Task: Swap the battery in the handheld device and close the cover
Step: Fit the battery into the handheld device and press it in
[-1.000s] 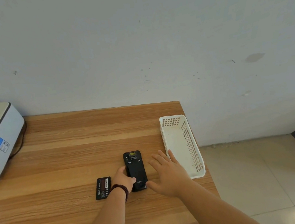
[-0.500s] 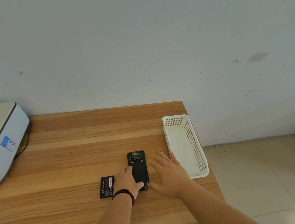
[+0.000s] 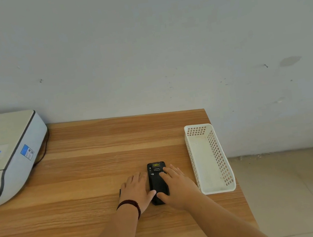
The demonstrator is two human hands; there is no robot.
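The black handheld device point(image 3: 157, 181) lies back-up on the wooden table point(image 3: 90, 165), its cover on. My left hand point(image 3: 136, 191) lies flat just left of it, fingers straight, thumb touching the device's lower left edge. My right hand point(image 3: 176, 185) rests on the device's right side, fingers straight and reaching onto the cover near the latches. The loose black battery point(image 3: 120, 193) is almost wholly hidden under my left hand; only a sliver of its left edge shows.
A white perforated plastic basket point(image 3: 221, 161) stands right of the device, along the table's right edge. A grey-white printer point(image 3: 8, 154) with a cable sits at the far left. The wall runs behind the table; tiled floor lies to the right.
My left hand slid forward and now covers the battery. My right hand moved left onto the device's cover. The camera has turned a little to the left.
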